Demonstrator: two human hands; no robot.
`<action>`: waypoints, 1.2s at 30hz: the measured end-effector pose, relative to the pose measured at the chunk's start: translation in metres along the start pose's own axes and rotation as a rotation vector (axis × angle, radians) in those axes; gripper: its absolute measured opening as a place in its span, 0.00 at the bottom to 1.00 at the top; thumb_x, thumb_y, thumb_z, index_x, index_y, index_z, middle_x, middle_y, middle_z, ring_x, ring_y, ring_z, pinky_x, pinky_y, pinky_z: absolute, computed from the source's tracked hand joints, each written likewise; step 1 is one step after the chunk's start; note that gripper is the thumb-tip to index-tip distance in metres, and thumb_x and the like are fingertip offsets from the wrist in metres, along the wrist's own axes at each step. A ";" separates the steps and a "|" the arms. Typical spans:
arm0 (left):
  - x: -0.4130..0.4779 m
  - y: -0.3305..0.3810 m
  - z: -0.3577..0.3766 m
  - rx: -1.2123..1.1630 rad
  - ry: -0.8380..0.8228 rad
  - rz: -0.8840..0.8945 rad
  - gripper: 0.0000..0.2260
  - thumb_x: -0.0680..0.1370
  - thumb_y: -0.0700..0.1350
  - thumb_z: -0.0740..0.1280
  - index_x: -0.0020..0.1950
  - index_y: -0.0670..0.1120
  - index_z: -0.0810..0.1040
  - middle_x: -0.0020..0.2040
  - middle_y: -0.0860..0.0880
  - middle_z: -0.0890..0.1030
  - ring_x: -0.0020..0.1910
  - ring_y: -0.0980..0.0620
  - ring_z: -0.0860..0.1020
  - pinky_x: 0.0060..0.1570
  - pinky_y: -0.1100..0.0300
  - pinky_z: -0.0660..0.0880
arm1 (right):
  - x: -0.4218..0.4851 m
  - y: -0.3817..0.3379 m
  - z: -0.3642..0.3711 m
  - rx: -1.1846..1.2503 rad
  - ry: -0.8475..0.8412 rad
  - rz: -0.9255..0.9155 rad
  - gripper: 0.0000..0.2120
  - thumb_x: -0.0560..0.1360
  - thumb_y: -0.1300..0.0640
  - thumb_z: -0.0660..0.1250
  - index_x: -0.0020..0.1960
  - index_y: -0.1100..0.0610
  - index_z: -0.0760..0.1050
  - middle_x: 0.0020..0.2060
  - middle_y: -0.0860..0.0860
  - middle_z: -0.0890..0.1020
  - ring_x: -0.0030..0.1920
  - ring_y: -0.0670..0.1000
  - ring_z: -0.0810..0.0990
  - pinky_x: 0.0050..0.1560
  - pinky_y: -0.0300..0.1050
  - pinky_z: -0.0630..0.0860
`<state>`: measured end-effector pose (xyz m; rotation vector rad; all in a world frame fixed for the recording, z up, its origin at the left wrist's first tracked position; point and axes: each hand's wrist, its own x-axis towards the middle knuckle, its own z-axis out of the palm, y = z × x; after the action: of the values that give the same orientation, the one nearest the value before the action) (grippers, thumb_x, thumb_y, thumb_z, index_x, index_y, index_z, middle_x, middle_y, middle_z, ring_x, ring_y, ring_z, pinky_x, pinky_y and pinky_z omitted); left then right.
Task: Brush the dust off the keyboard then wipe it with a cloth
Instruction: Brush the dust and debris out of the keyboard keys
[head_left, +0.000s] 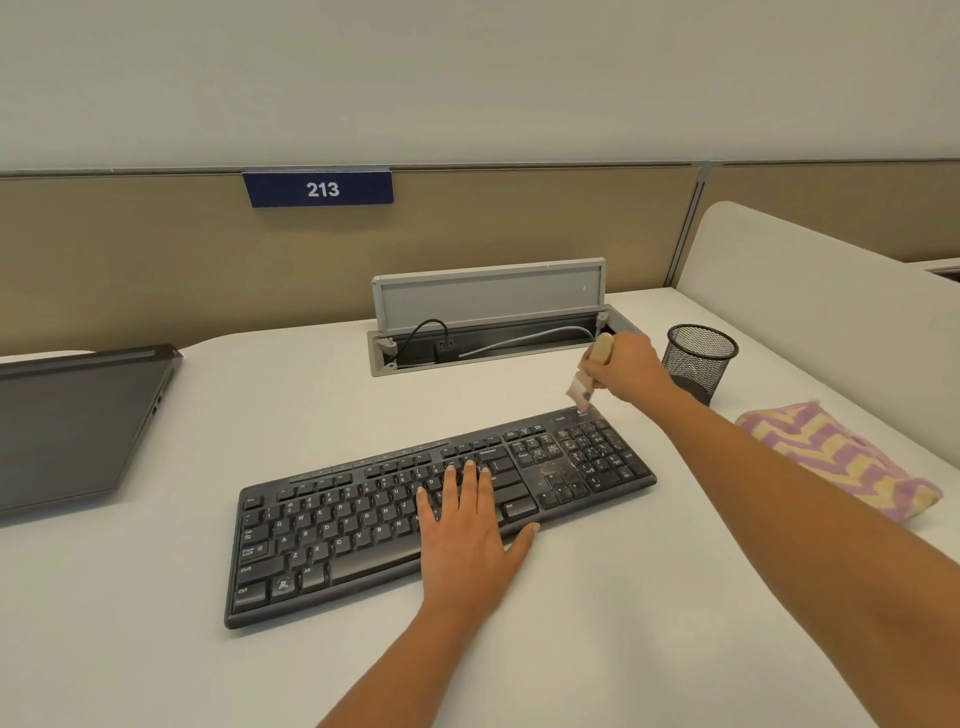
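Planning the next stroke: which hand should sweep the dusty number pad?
Right: the right hand grips the brush at the keyboard's corner, beside the dust; the left hand lies flat on the keys.

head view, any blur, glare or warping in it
Head view: the wide-angle lens bows the partition rail; the brush in the right hand looks slightly blurred; the keyboard letters are sharp enough to read; the light is soft and even, with no glare.
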<state>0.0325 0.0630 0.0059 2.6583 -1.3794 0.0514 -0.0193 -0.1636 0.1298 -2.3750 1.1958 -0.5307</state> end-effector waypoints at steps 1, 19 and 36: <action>0.000 0.000 0.000 0.005 0.013 -0.001 0.53 0.62 0.70 0.17 0.79 0.46 0.48 0.79 0.47 0.49 0.77 0.45 0.47 0.71 0.43 0.40 | -0.001 -0.005 0.004 0.041 -0.021 -0.035 0.10 0.74 0.58 0.67 0.51 0.64 0.80 0.48 0.60 0.81 0.42 0.52 0.77 0.33 0.40 0.71; 0.000 0.001 -0.002 -0.035 -0.035 -0.027 0.40 0.78 0.68 0.39 0.63 0.43 0.79 0.63 0.45 0.78 0.63 0.44 0.76 0.59 0.39 0.71 | 0.016 0.045 0.004 -0.062 0.030 0.082 0.13 0.73 0.57 0.68 0.53 0.64 0.80 0.50 0.60 0.81 0.49 0.57 0.80 0.44 0.46 0.75; 0.000 0.000 -0.004 -0.033 -0.002 -0.039 0.42 0.77 0.68 0.35 0.66 0.43 0.76 0.67 0.44 0.75 0.66 0.43 0.73 0.63 0.39 0.67 | 0.012 0.026 -0.018 0.061 -0.381 -0.160 0.07 0.70 0.67 0.71 0.48 0.65 0.82 0.44 0.59 0.83 0.41 0.52 0.79 0.42 0.41 0.79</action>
<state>0.0329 0.0634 0.0100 2.6574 -1.3172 0.0217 -0.0390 -0.1913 0.1324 -2.3907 0.8160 -0.1463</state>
